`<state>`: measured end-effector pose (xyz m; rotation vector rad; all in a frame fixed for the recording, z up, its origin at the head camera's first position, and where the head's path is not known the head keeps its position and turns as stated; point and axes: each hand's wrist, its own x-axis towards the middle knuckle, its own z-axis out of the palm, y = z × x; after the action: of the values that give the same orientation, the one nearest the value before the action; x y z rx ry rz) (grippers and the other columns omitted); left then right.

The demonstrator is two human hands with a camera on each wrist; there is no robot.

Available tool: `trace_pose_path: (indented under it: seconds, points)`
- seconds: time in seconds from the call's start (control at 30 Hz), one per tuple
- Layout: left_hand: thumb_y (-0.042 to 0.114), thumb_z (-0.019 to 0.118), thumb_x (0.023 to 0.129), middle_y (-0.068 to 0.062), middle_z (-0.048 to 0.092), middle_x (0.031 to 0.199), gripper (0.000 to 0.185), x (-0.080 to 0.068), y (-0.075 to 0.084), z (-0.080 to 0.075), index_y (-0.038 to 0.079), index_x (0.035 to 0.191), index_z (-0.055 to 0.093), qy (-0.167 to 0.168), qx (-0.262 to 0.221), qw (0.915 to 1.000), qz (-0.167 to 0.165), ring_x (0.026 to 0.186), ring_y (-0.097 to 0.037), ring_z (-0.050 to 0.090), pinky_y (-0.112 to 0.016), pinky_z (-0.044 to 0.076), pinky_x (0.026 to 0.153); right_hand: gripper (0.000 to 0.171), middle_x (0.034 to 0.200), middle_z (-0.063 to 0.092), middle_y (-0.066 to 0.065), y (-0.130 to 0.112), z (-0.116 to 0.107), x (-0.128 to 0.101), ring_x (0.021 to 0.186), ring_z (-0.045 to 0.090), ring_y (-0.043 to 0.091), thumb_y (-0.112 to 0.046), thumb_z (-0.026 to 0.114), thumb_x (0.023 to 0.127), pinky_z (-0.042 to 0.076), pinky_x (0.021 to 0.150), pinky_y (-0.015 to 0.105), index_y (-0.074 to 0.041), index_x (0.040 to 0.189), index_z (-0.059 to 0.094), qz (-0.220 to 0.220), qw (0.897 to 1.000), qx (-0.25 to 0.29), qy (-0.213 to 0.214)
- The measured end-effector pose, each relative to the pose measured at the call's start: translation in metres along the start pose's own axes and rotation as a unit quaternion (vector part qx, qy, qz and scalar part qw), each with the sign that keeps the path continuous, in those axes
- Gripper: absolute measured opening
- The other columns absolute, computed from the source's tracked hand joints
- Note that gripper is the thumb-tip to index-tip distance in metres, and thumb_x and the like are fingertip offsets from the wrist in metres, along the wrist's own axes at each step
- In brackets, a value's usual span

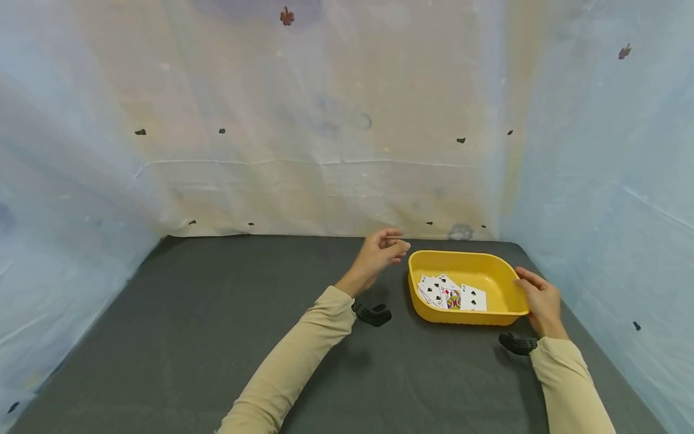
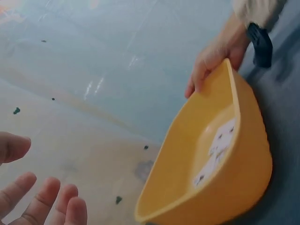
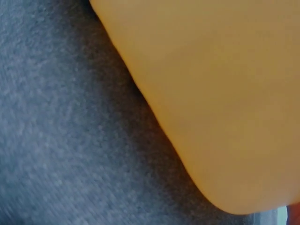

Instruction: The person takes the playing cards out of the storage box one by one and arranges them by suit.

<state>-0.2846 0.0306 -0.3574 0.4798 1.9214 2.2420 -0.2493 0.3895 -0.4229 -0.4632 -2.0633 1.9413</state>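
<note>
A yellow plastic tray (image 1: 458, 317) sits on the dark mat at the right. Several playing cards (image 1: 450, 295) lie face up in it. My right hand (image 1: 538, 299) grips the tray's right rim, fingers curled over the edge. In the left wrist view that right hand (image 2: 212, 60) holds the rim of the tray (image 2: 248, 173), and the cards (image 2: 216, 151) show on its floor. My left hand (image 1: 382, 249) hovers just left of the tray's far corner with relaxed fingers (image 2: 44, 202) and holds nothing. The right wrist view is filled by the tray's outer wall (image 3: 225, 93).
A dark grey mat (image 1: 217, 337) covers the table, also seen as the mat (image 3: 56, 140) under the tray. Pale sheeted walls (image 1: 325, 150) close in the back and both sides. Black wrist straps (image 1: 373, 314) sit on both forearms.
</note>
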Motion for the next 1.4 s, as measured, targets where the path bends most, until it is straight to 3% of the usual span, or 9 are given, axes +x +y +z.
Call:
trace_pose_path:
  seconds: [0.17, 0.47, 0.6, 0.7, 0.93, 1.1, 1.2, 1.4]
  points:
    - [0.007, 0.068, 0.091, -0.011, 0.061, 0.106, 0.039, 0.007, -0.007, 0.016, 0.005, 0.128, 0.057, -0.004, -0.043, 0.9988, -0.023, 0.092, -0.023, 0.063, -0.041, 0.051, 0.088, 0.047, 0.102, 0.056, -0.011, 0.002, 0.003, 0.002, 0.078, 0.063, 0.003, -0.017, 0.064, 0.095, 0.054, 0.065, 0.021, -0.005, 0.139, 0.053, 0.02, 1.0, 0.014, 0.016]
    - [0.012, 0.069, 0.091, -0.006, 0.063, 0.104, 0.034, 0.012, -0.017, 0.046, 0.008, 0.124, 0.061, -0.023, -0.04, 0.9972, -0.059, 0.095, -0.022, 0.063, -0.038, 0.051, 0.088, 0.045, 0.109, 0.055, -0.008, 0.001, 0.006, 0.0, 0.079, 0.061, 0.003, -0.02, 0.064, 0.095, 0.053, 0.065, 0.019, -0.009, 0.138, 0.055, 0.044, 0.998, -0.005, 0.047]
    - [0.012, 0.071, 0.09, -0.006, 0.064, 0.099, 0.032, 0.016, -0.027, 0.059, 0.007, 0.121, 0.063, -0.01, -0.046, 0.9964, -0.071, 0.091, -0.02, 0.064, -0.043, 0.05, 0.089, 0.045, 0.11, 0.057, -0.007, 0.001, 0.006, -0.001, 0.078, 0.061, 0.002, -0.021, 0.065, 0.094, 0.053, 0.065, 0.019, -0.01, 0.137, 0.056, 0.05, 0.997, 0.01, 0.055]
    - [0.01, 0.071, 0.089, -0.007, 0.063, 0.095, 0.034, 0.02, -0.037, 0.067, 0.003, 0.121, 0.062, 0.005, -0.046, 0.996, -0.076, 0.092, -0.026, 0.065, -0.044, 0.05, 0.089, 0.045, 0.116, 0.058, -0.005, 0.002, 0.007, -0.002, 0.08, 0.062, 0.002, -0.02, 0.065, 0.094, 0.054, 0.066, 0.02, -0.011, 0.137, 0.056, 0.058, 0.996, 0.027, 0.06]
    - [0.012, 0.071, 0.09, -0.003, 0.06, 0.094, 0.039, 0.022, -0.053, 0.078, 0.001, 0.125, 0.06, 0.012, 0.016, 0.9968, -0.078, 0.102, -0.039, 0.059, -0.049, 0.049, 0.087, 0.047, 0.142, 0.049, 0.003, 0.003, 0.012, -0.003, 0.085, 0.06, 0.002, -0.02, 0.064, 0.094, 0.053, 0.068, 0.019, -0.011, 0.139, 0.054, 0.075, 0.995, 0.035, 0.063]
    - [0.012, 0.074, 0.087, 0.001, 0.06, 0.09, 0.036, 0.024, -0.06, 0.089, 0.005, 0.121, 0.064, 0.043, 0.087, 0.992, -0.081, 0.082, -0.025, 0.059, -0.038, 0.05, 0.072, 0.047, 0.147, 0.044, 0.006, 0.002, 0.015, -0.004, 0.086, 0.061, 0.001, -0.02, 0.065, 0.094, 0.053, 0.07, 0.02, -0.012, 0.139, 0.054, 0.078, 0.995, 0.037, 0.053]
    - [0.012, 0.076, 0.086, 0.003, 0.061, 0.09, 0.035, 0.024, -0.062, 0.098, 0.007, 0.118, 0.066, 0.046, 0.115, 0.9887, -0.084, 0.078, -0.014, 0.058, -0.03, 0.049, 0.069, 0.045, 0.146, 0.045, 0.005, 0.003, 0.014, -0.005, 0.086, 0.062, 0.001, -0.02, 0.065, 0.095, 0.054, 0.071, 0.02, -0.013, 0.138, 0.055, 0.082, 0.994, 0.04, 0.058]
    - [0.011, 0.078, 0.084, -0.003, 0.063, 0.096, 0.033, 0.026, -0.07, 0.108, 0.008, 0.115, 0.067, 0.056, 0.147, 0.9832, -0.092, 0.081, -0.016, 0.057, -0.032, 0.05, 0.068, 0.043, 0.144, 0.047, 0.004, 0.007, 0.017, -0.006, 0.089, 0.06, 0.002, -0.021, 0.065, 0.095, 0.053, 0.072, 0.019, -0.013, 0.137, 0.057, 0.071, 0.995, 0.041, 0.057]
